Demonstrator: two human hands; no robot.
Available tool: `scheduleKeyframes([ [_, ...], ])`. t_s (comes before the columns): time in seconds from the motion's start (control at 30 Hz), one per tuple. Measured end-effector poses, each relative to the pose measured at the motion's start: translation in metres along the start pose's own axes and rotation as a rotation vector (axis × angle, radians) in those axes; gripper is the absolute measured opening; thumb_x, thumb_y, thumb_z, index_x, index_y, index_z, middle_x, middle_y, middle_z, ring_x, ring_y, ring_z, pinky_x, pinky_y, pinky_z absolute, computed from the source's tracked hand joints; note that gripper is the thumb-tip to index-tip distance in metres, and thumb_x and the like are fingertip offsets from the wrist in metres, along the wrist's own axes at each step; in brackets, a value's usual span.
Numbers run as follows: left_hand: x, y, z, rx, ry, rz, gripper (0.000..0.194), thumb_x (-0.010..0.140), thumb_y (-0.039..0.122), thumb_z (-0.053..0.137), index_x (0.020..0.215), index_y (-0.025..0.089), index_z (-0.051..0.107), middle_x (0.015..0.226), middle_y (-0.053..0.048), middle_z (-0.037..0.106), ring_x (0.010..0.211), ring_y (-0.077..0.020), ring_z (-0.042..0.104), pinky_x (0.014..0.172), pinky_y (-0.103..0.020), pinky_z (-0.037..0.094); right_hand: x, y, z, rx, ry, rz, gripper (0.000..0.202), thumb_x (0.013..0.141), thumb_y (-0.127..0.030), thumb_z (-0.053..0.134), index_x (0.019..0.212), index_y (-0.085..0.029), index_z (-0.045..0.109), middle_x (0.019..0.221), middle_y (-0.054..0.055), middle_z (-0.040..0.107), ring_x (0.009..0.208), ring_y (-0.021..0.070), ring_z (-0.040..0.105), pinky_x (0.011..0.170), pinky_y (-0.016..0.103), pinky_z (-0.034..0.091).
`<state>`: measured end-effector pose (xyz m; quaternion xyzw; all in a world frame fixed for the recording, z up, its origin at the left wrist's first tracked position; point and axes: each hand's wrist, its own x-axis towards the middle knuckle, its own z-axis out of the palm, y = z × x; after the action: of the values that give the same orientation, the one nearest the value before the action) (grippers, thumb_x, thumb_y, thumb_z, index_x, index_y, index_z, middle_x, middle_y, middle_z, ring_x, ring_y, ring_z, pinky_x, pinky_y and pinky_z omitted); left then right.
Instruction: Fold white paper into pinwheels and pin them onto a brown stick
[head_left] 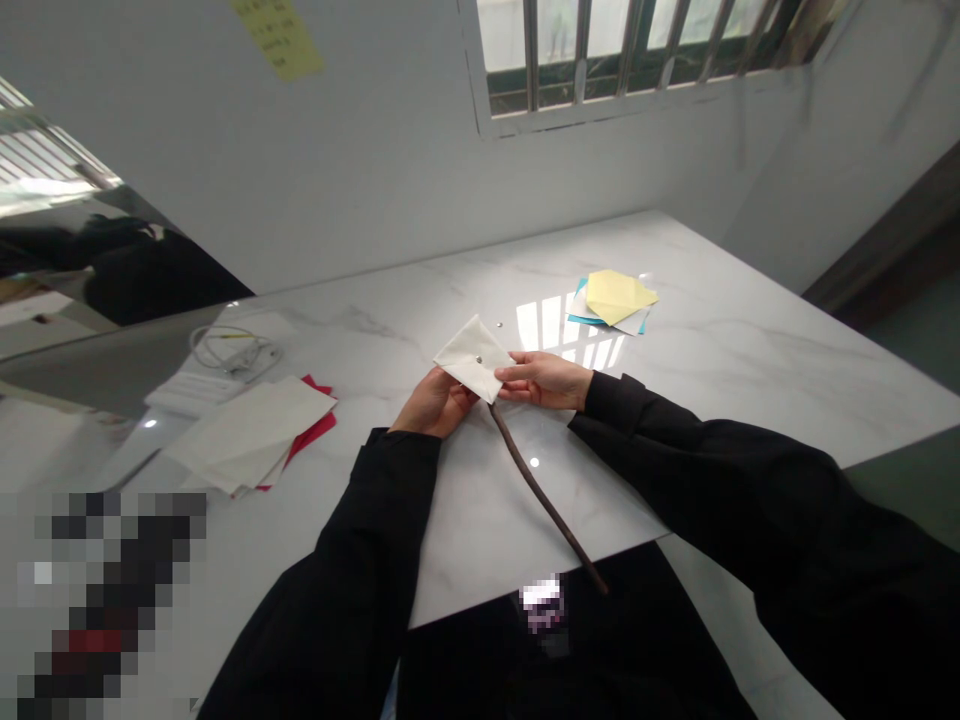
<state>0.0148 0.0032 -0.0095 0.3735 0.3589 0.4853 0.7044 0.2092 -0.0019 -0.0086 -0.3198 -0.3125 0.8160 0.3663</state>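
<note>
While held over the middle of the table (720,380), lay folded between both hands: white paper (474,357), with a small dark dot near its centre. Gripped from below by the left hand (435,402), fingers curled shut on the near-left corner. Pinched on the right edge by the right hand (541,380), thumb on top, fingers closed on the sheet. Hands close together, nearly touching beneath the paper. Ran from under the paper toward the near edge and past it, slanting right: a thin dark stick (541,495); could not tell which hand held its top end. Lay far right of the hands, well apart: a yellow sheet (616,295) over blue and white ones. Lay to the left: a stack of white paper (247,430) over red sheets, with a coiled cable (232,350) just beyond.
</note>
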Motion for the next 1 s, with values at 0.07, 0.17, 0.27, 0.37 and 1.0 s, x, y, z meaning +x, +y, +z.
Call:
scheduleKeyframes([
  [0.07,-0.0001,-0.0004,-0.0003,0.007,0.000,-0.001,0.049,0.078,0.021,0.083,0.125,0.016,0.070,0.103,-0.008,0.079,0.093,-0.0234,0.076,0.082,-0.030,0.062,0.0001,-0.0001,-0.0001,-0.005,0.001,0.002,0.019,0.090,0.000,0.068,0.104,-0.012,0.067,0.101,0.007,0.076,0.079,0.0098,0.073,0.074,0.017,0.064],
  [0.17,0.0010,-0.0019,-0.0023,0.012,-0.010,-0.009,0.048,0.079,0.026,0.084,0.124,0.017,0.070,0.105,-0.008,0.079,0.096,-0.0243,0.075,0.082,-0.030,0.061,0.0002,-0.0002,-0.0006,-0.010,-0.003,0.006,0.022,0.088,0.000,0.070,0.107,-0.012,0.068,0.103,0.007,0.076,0.079,0.0098,0.073,0.076,0.017,0.064],
  [0.27,0.0022,-0.0030,-0.0049,0.014,-0.026,-0.012,0.049,0.079,0.027,0.085,0.125,0.019,0.070,0.108,-0.007,0.079,0.098,-0.0246,0.075,0.084,-0.031,0.060,0.0001,-0.0001,-0.0008,-0.002,-0.010,0.003,0.028,0.089,0.001,0.068,0.113,-0.013,0.069,0.101,0.007,0.077,0.079,0.0101,0.074,0.076,0.018,0.065],
  [0.37,0.0022,-0.0030,-0.0067,0.013,-0.037,-0.021,0.046,0.080,0.029,0.084,0.124,0.020,0.071,0.110,-0.007,0.079,0.096,-0.0234,0.075,0.082,-0.030,0.060,-0.0003,0.0003,-0.0006,0.002,-0.018,0.001,0.028,0.091,0.001,0.064,0.115,-0.013,0.069,0.099,0.006,0.077,0.079,0.0100,0.074,0.074,0.017,0.065],
  [1.0,0.0018,-0.0022,-0.0040,0.052,0.009,-0.011,0.052,0.074,0.025,0.085,0.124,0.018,0.071,0.108,-0.009,0.078,0.096,-0.0265,0.074,0.082,-0.035,0.060,0.0021,0.0018,-0.0043,-0.014,-0.031,-0.009,0.020,0.087,-0.001,0.072,0.103,-0.014,0.071,0.102,0.007,0.076,0.082,0.0104,0.073,0.076,0.018,0.064],
])
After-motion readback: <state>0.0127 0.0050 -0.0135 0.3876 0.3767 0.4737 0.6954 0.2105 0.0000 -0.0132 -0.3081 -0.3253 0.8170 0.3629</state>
